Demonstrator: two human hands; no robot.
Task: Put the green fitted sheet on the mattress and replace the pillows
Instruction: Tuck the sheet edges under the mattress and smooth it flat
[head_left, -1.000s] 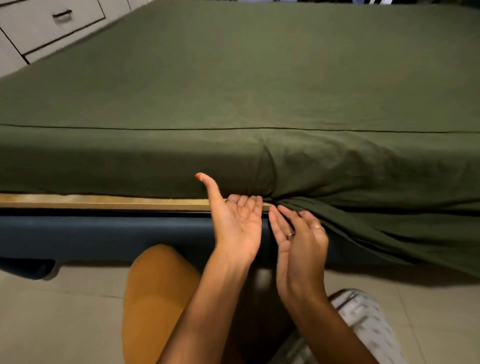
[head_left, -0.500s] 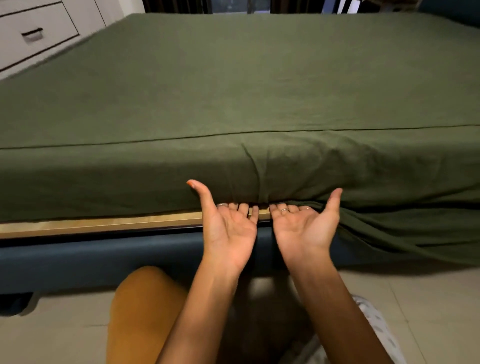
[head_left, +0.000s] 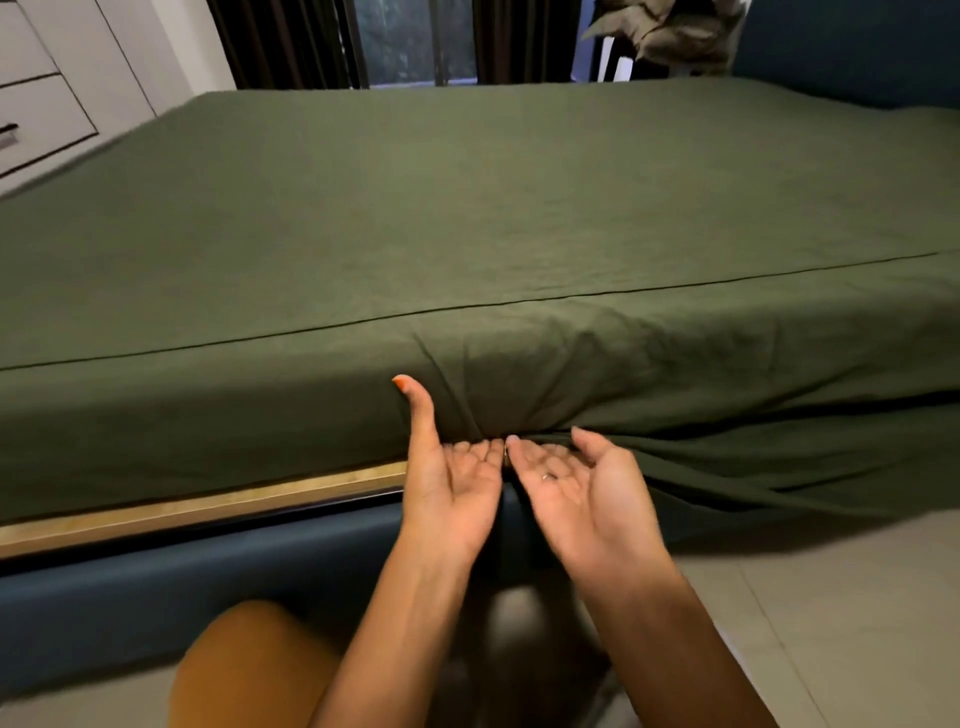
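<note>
Green fitted sheet (head_left: 467, 208) covers mattress, right hem untucked.

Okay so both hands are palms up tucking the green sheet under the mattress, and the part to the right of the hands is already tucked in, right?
Not quite. The head view shows the green sheet right of the right hand hanging loose over the bed frame; the left side is tucked. The left hand is palm-up too.

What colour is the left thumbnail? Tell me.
Orange, on the left hand; head view.
</note>
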